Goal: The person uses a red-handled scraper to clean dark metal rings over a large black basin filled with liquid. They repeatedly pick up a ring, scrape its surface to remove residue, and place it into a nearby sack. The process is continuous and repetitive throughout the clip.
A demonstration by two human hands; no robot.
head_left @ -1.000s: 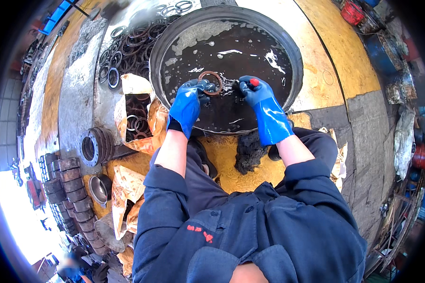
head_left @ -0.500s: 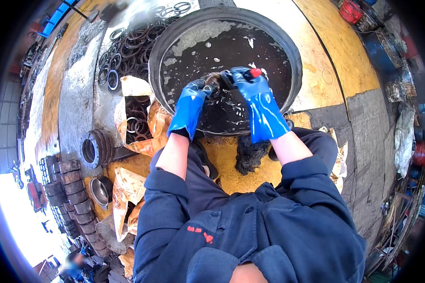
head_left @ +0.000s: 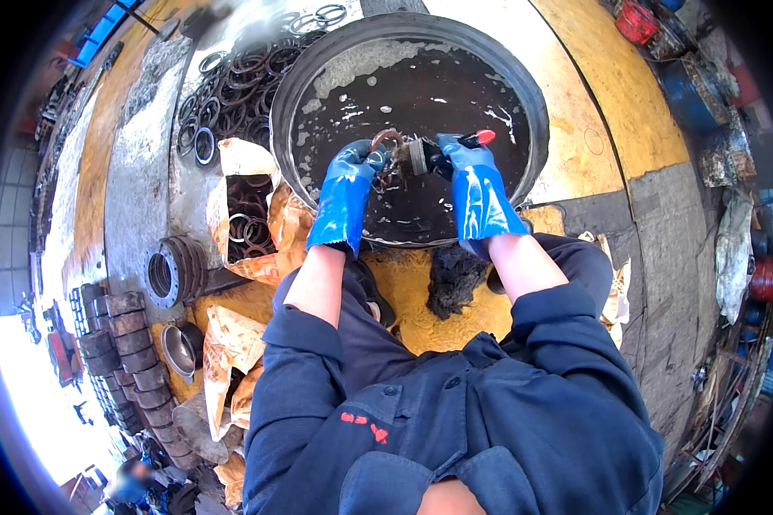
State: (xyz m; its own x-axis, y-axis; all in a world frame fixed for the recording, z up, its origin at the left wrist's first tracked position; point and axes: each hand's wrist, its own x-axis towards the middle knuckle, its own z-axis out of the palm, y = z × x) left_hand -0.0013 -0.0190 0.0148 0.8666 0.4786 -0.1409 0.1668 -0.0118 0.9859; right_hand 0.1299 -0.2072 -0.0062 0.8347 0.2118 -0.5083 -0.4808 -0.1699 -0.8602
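Observation:
Both my hands wear blue rubber gloves and are over a wide round black tub (head_left: 536, 107) of dark liquid with patches of foam. My left hand (head_left: 352, 172) is closed on a rusty brown metal ring (head_left: 389, 136), held upright by its near left side. In my right hand (head_left: 468, 163) is a brush (head_left: 417, 157) with a black handle and a red end that sticks out past the thumb. The bristles point left and sit close beside the ring; whether they touch it I cannot tell.
Many dark rings (head_left: 232, 90) lie heaped left of the tub. An open torn sack (head_left: 247, 159) holds more rings. Nearer stand stacked flanged rings (head_left: 170, 273), a metal bowl (head_left: 183, 348) and stacked dark cylinders (head_left: 137, 335). A black rag (head_left: 455, 279) lies between my legs.
My right hand has moved slightly right and the brush has swung away from the ring, so its bristles now show. My left hand keeps the ring, which is now more visible.

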